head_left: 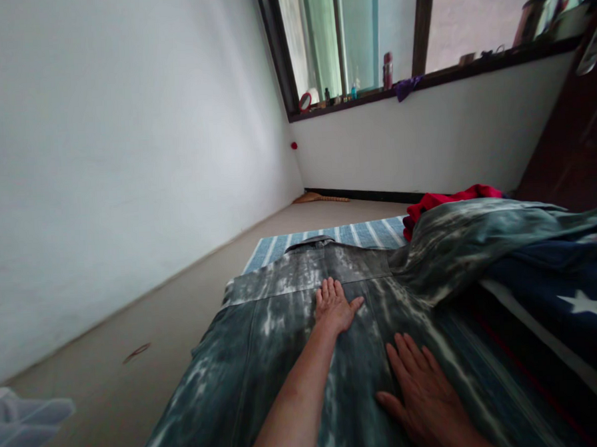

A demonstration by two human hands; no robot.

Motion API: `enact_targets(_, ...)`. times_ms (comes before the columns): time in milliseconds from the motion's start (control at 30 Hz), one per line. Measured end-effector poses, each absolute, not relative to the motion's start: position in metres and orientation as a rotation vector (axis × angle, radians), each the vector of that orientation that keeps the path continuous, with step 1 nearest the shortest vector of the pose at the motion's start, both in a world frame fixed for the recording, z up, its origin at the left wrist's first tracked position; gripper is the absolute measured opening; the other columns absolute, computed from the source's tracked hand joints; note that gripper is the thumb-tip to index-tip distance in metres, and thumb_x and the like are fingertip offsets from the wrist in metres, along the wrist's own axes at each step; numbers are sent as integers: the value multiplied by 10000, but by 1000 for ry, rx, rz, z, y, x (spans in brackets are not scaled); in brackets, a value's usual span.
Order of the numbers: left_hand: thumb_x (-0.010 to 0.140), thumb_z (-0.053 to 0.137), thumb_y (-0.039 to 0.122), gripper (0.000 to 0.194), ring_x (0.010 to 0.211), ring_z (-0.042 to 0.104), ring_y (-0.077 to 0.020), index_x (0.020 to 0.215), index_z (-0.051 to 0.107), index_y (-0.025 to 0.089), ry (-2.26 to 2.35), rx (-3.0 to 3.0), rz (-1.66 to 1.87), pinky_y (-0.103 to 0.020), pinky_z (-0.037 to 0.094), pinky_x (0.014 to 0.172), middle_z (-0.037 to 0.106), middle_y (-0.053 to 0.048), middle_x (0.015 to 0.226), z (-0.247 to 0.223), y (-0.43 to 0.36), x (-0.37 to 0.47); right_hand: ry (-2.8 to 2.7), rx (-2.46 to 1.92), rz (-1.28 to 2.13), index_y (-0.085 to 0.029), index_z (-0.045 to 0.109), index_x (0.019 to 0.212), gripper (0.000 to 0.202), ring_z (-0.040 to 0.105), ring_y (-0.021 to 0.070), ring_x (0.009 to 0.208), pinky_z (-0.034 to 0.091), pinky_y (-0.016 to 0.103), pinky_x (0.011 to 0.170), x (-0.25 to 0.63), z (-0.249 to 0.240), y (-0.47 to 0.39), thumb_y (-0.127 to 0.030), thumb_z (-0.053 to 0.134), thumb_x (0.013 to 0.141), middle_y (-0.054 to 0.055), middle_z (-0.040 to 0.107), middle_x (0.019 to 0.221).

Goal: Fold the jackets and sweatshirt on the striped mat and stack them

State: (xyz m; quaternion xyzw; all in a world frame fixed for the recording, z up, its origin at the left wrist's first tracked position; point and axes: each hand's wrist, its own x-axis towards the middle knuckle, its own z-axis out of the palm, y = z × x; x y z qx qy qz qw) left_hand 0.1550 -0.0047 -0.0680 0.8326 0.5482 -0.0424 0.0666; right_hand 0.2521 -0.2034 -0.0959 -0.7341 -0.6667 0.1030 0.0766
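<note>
A dark grey-green denim jacket (279, 344) with pale washed streaks lies spread with its back panel up, collar (312, 243) at the far end. My left hand (335, 306) rests flat on it just below the yoke seam, fingers stretched away from me. Nearer to me and to the right, my right hand (422, 390) also lies flat on the jacket with its fingers spread. One sleeve (459, 242) runs off to the right, over other cloth. The left sleeve is not plainly visible.
Beneath the jacket is a blue-and-white striped cover (364, 233). Red cloth (447, 199) and navy fabric with a white star (585, 304) lie on the right. A white wall (123, 126) stands left; small bottles line the windowsill (362, 99). A translucent plastic item (29, 424) shows lower left.
</note>
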Motion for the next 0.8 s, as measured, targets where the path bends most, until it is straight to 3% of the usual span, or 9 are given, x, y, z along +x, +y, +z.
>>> enact_targets(333,880,129,670,899,1443,30,-289,1478,163,-1,1659,2484,-58,-434,124,1160,74,-193,1557,-65,-45,158,-1970,-2130,214,-107,398,1424,718,170,338,1401,160,532,1138,251,-102,-204,-598,402,900,161,228,1505)
enact_targets(633,896,236,618,840,1443,73,-287,1472,206,7,1668,2463,-15,-437,139,1165,120,-183,1556,-64,-59,158,-1985,-2177,294,-93,386,1425,704,166,333,1403,161,526,1133,251,-93,-204,-556,421,896,175,225,1500)
enact_targets(800,864,241,678,896,1439,65,-322,1470,236,17,1694,2481,-21,-468,133,1165,139,-173,1554,-62,-88,132,-2003,-2199,329,-98,365,1434,707,145,319,1409,142,516,1136,250,-87,-203,-563,384,902,165,204,1506)
